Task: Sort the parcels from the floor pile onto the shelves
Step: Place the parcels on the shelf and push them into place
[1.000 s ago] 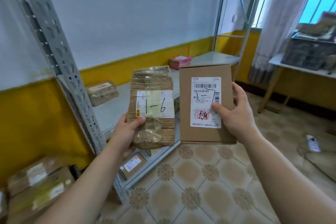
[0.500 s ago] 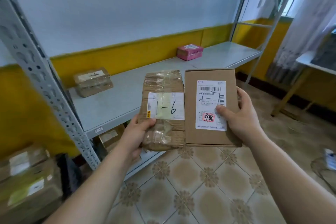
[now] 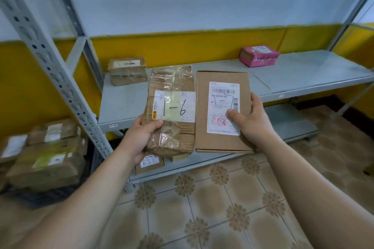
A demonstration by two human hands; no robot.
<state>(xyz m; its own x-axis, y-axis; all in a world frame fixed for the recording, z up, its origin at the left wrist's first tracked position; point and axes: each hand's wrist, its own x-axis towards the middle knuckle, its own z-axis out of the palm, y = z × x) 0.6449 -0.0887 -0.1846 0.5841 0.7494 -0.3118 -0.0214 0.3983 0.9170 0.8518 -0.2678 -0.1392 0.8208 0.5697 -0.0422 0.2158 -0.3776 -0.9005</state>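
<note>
Held taped parcel marked 1-6 [image 3: 171,111] upright in left grip [image 3: 139,139], thumb curled over its front. Clamped plain box [image 3: 220,137] in right grip [image 3: 253,123], thumb on label. Parcels just beside each other before grey shelf [image 3: 303,75], forearms stretched forward.

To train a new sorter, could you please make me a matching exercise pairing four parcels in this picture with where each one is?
Things:
1 parcel marked 1-6
2 plain brown box
3 pink parcel
4 small taped box

Places:
A shelf, back left
B right hand
C shelf, back right
D left hand

Pairs: 1-D, 2-B, 3-C, 4-A
</note>
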